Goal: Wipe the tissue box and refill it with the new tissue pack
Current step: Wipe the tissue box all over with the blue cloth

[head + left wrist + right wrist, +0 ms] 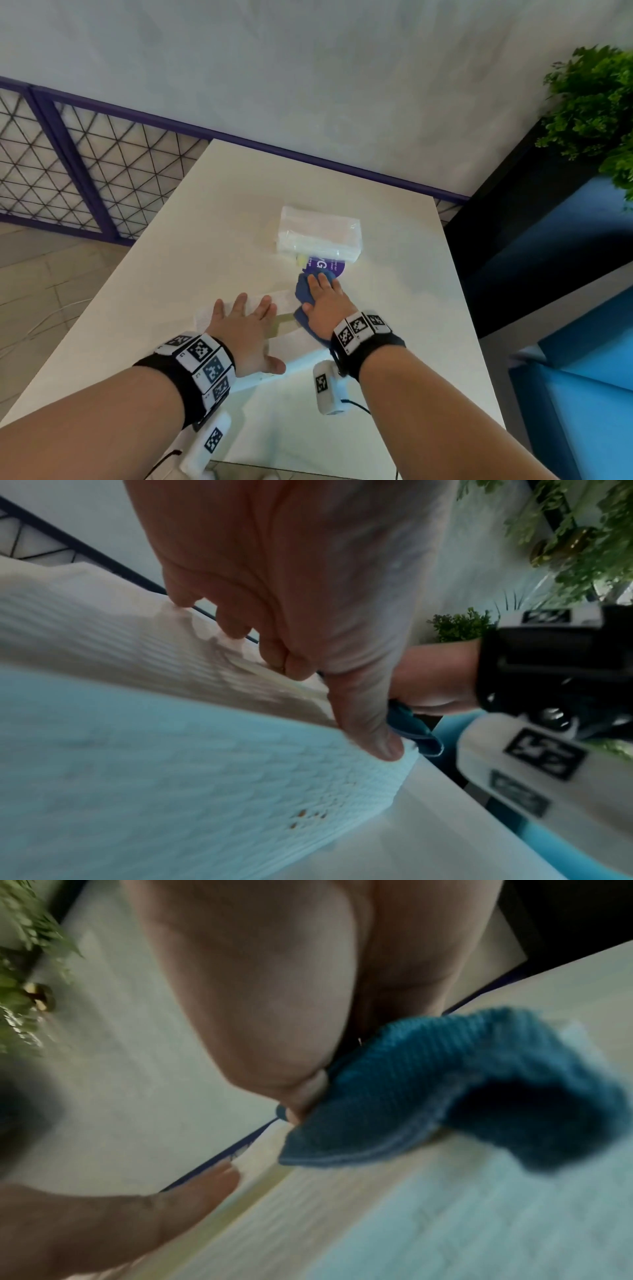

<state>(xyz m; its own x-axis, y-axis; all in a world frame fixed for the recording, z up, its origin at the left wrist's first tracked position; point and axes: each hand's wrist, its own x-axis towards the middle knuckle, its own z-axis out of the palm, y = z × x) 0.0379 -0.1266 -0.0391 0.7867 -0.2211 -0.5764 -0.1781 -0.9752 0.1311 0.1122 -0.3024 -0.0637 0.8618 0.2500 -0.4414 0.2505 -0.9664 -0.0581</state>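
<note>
A white textured tissue box (298,346) lies on the white table (394,308) near me, its slot facing up. My left hand (245,318) rests flat on the box top with fingers spread and the thumb at the near corner (369,723). My right hand (323,294) presses a blue cloth (303,291) onto the far right end of the box, fingers stretched out. The cloth (445,1096) bunches under the palm. Further back lies the new tissue pack (318,233) in clear plastic, untouched.
A purple printed card (327,265) pokes out from under the tissue pack. A purple-framed mesh fence (85,164) runs behind the table. A blue seat (582,342) and a green plant (589,113) stand to the right.
</note>
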